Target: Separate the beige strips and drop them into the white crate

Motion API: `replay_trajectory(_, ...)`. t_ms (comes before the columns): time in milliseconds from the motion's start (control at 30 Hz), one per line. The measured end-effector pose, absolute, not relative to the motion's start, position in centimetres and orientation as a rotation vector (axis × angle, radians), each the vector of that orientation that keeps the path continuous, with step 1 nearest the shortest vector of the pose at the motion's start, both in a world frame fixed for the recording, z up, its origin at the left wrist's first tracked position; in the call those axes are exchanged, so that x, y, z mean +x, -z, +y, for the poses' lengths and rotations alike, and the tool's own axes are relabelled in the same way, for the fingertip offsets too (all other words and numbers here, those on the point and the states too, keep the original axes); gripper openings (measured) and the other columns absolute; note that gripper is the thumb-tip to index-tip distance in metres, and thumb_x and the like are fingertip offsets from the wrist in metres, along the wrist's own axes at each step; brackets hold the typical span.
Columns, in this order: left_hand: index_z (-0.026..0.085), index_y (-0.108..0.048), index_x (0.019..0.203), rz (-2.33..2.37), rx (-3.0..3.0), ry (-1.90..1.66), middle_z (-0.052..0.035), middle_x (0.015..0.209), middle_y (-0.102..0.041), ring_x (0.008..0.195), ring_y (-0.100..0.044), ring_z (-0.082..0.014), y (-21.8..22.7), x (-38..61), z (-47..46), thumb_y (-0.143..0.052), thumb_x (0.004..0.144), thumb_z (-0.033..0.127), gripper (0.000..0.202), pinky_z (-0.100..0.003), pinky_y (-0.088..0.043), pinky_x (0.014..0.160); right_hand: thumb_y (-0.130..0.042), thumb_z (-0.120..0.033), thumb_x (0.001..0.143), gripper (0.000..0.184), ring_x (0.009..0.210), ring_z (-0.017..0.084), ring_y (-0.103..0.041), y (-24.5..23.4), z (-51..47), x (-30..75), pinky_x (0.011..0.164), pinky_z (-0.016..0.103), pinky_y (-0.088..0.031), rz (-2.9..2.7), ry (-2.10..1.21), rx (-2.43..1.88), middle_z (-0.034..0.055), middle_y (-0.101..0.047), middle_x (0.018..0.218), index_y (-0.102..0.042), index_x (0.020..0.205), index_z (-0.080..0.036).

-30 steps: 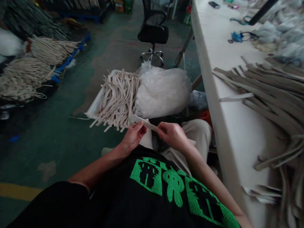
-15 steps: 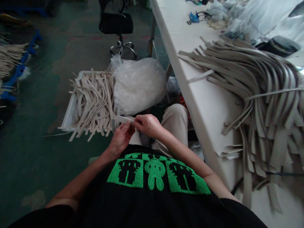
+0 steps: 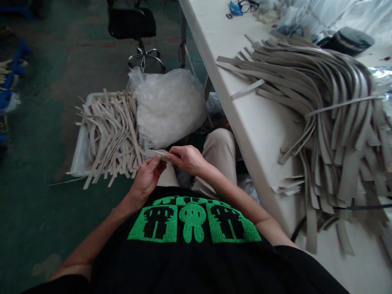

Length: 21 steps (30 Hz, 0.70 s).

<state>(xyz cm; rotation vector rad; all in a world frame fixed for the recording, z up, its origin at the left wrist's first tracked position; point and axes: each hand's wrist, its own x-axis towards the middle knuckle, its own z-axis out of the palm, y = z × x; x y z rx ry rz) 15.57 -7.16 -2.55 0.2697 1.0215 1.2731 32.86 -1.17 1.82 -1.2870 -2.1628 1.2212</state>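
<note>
Both hands meet above my lap on a short, pale flat strip (image 3: pixel 155 154). My left hand (image 3: pixel 147 174) pinches it from below, thumb on top. At the strip's right end, the fingers of my right hand (image 3: pixel 187 158) are closed on it. The fingertips partly cover the strip, so its full length cannot be made out. Just beyond my left hand, a white plastic bin (image 3: pixel 80 149) is heaped with beige strips (image 3: pixel 114 132), several of them hanging over its rim. A clear plastic bag (image 3: pixel 170 106) bulges beside the bin.
The white table (image 3: pixel 257 139) runs along my right, bearing a large tied bundle of grey-beige strips (image 3: pixel 309 81), plastic bags (image 3: pixel 312 18) and glasses (image 3: pixel 248 6). A black swivel chair (image 3: pixel 133 24) stands ahead. Blue pallets (image 3: pixel 15 67) lie far left.
The camera view has turned a little to the right, so the surroundings sit further left. Both hands keep their hold on the strip, with little visible movement.
</note>
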Motion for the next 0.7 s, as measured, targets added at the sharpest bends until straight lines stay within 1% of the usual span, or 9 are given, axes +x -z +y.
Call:
replay_trajectory(67,0.017,-0.072,0.080,1.000,0.246,-1.243,-0.0009,0.082,-0.075,0.071,-0.069,-0.0114,1.8,15.0,-7.2,-0.086,0.077,0.026,0.017,-0.022,-0.058,0.068,-0.046,-0.030,0.105,0.029,0.060,0.009,-0.060,-0.8,-0.5,33.6,0.062,0.022,-0.045,-1.997,-1.256,-1.151,0.0029,-0.074,0.089,-0.072,0.107,-0.017)
replay_trajectory(100,0.017,-0.072,0.081,0.974,0.232,-1.205,-0.0010,0.082,-0.076,0.071,-0.069,-0.0119,1.3,14.8,-7.4,-0.086,0.078,0.026,0.017,-0.022,-0.058,0.067,-0.048,-0.027,0.104,0.027,0.068,0.010,-0.064,-0.2,-0.2,33.9,0.068,0.023,-0.050,-1.958,-1.233,-1.061,0.0048,-0.074,0.102,-0.071,0.115,-0.018)
replay_trajectory(167,0.017,-0.072,0.084,0.904,0.216,-1.091,-0.0010,0.083,-0.075,0.071,-0.070,-0.0125,0.4,14.8,-7.9,-0.086,0.077,0.027,0.019,-0.022,-0.058,0.066,-0.056,-0.021,0.098,0.028,0.098,0.015,-0.070,0.9,0.2,33.8,0.088,0.030,-0.054,-1.998,-1.173,-0.827,0.0078,-0.069,0.129,-0.070,0.123,-0.022)
replay_trajectory(233,0.017,-0.072,0.088,0.835,0.219,-0.977,-0.0008,0.083,-0.075,0.071,-0.069,-0.0120,-0.1,15.4,-8.7,-0.087,0.077,0.029,0.022,-0.022,-0.058,0.067,-0.061,-0.018,0.095,0.027,0.122,0.019,-0.063,1.7,0.4,33.2,0.104,0.037,-0.049,-2.097,-1.187,-0.580,0.0078,-0.064,0.140,-0.073,0.119,-0.023)
replay_trajectory(300,0.017,-0.072,0.090,0.773,0.230,-0.879,-0.0006,0.081,-0.073,0.069,-0.069,-0.0120,-0.1,16.2,-9.6,-0.087,0.077,0.032,0.025,-0.022,-0.058,0.067,-0.060,-0.020,0.095,0.021,0.122,0.020,-0.064,1.9,0.3,32.5,0.106,0.039,-0.049,-2.112,-1.285,-0.449,0.0080,-0.070,0.131,-0.077,0.109,-0.022)
replay_trajectory(367,0.015,-0.073,0.093,0.728,0.212,-0.762,-0.0042,0.082,-0.074,0.070,-0.070,-0.0145,0.8,16.7,-10.2,-0.084,0.078,0.042,0.033,-0.024,-0.059,0.068,-0.062,-0.027,0.095,0.019,0.107,0.020,-0.071,1.6,0.1,32.4,0.098,0.037,-0.054,-1.980,-1.457,-0.489,0.0083,-0.076,0.114,-0.078,0.102,-0.019)
replay_trajectory(500,0.011,-0.070,0.109,0.818,-0.043,-0.721,-0.0181,0.101,-0.075,0.086,-0.074,-0.0233,4.1,15.6,-9.6,-0.055,0.093,0.066,0.060,-0.033,-0.061,0.075,-0.071,-0.055,0.086,0.043,0.076,0.017,-0.072,-0.3,-0.1,34.6,0.069,0.028,-0.056,-1.552,-1.824,-0.695,0.0068,-0.077,0.087,-0.076,0.097,-0.014)
replay_trajectory(600,0.009,-0.066,0.111,1.054,-0.285,-1.053,-0.0161,0.090,-0.073,0.079,-0.073,-0.0206,6.4,12.9,-7.1,-0.034,0.103,0.059,0.060,-0.030,-0.061,0.071,-0.077,-0.065,0.076,0.055,0.062,0.015,-0.067,-1.5,-0.4,36.9,0.059,0.025,-0.052,-1.486,-2.131,-0.667,0.0055,-0.074,0.073,-0.074,0.089,-0.012)
replay_trajectory(700,0.010,-0.063,0.106,1.247,-0.430,-1.360,-0.0075,0.073,-0.067,0.061,-0.067,-0.0139,7.0,9.4,-4.1,-0.027,0.108,0.039,0.047,-0.022,-0.056,0.059,-0.079,-0.064,0.073,0.055,0.057,0.013,-0.065,-1.4,-1.0,37.7,0.055,0.022,-0.049,-1.518,-2.392,-0.628,0.0051,-0.073,0.068,-0.073,0.087,-0.011)
